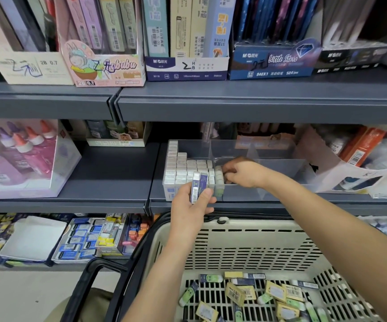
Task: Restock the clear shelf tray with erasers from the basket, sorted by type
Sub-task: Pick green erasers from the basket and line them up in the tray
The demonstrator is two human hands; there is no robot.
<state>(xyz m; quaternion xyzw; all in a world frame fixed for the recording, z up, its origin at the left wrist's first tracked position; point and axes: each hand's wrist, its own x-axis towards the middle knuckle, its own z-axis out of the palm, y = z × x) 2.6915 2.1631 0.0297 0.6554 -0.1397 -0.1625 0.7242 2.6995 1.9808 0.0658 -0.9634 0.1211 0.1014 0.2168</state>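
Upper-shelf M&G box (187, 66) reads "2 HB"; left hand (187, 206) grips erasers (198, 187).

Dark grey metal shelving (234, 101) fills the frame in three tiers. Top tier, along the upper edge: a row of open display cartons (187, 66) of slim stationery packs, with prices handwritten on their fronts. Middle tier: a bare grey shelf board (111, 173) at centre left, a clear-fronted box of pink bottles (20, 159) with orange and purple caps at far left, and a torn white carton (341, 168) at far right. Bottom tier, lower left: trays (90, 238) of small blue, yellow and orange packs. A pale, plain floor (25, 296) shows in the lower left corner. The lighting is even and soft.
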